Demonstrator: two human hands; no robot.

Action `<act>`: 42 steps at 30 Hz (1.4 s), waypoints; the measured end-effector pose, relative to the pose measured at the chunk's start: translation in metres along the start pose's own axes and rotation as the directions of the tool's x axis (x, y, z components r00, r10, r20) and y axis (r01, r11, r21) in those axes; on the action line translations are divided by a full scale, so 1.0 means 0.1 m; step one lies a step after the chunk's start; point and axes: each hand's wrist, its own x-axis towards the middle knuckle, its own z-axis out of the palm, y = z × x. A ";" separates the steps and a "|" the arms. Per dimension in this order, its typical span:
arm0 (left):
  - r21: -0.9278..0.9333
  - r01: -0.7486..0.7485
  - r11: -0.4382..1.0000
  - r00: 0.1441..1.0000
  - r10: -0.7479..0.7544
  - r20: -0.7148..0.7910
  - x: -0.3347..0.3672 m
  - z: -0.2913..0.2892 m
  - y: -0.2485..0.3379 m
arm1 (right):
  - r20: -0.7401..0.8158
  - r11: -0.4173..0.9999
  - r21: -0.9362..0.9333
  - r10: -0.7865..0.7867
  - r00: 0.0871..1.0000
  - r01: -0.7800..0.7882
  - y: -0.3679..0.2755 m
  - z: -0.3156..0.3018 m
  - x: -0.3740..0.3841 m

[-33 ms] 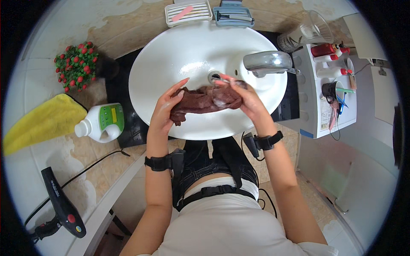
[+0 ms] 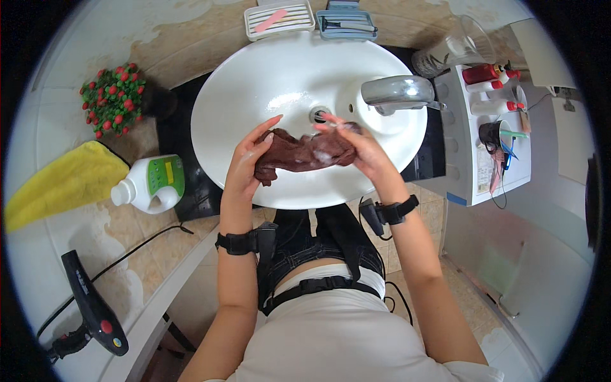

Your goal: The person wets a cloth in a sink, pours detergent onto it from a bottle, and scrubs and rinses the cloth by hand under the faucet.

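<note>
Both hands, left hand (image 2: 245, 167) and right hand (image 2: 356, 148), grip the ends of a wet brown cloth (image 2: 302, 153), stretched over the white basin (image 2: 242, 83) below the tap (image 2: 394, 90). Nothing has visibly shifted since the earlier view; the hold is unchanged, so the washing looks mid-way.

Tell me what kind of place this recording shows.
Most likely a home bathroom. A white basin with a chrome tap sits in a tiled counter, soap dishes lie behind it, and a hair dryer lies on the counter. Both hands hold a wet brown cloth over the basin.
</note>
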 end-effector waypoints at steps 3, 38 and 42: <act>-0.045 -0.091 0.995 0.996 0.089 -0.025 0.07 0.07 -0.02 | -0.013 0.989 0.052 0.140 0.990 -0.139 0.27 0.07 0.11; -0.173 0.177 0.969 0.935 -0.220 -0.277 0.40 0.26 -0.77 | -0.182 0.484 -0.865 -0.548 0.816 0.133 0.38 0.35 0.40; -0.169 0.136 0.976 0.952 -0.176 -0.251 0.33 0.20 -0.58 | -0.343 0.504 -0.862 -0.500 0.795 -0.055 0.27 0.17 0.37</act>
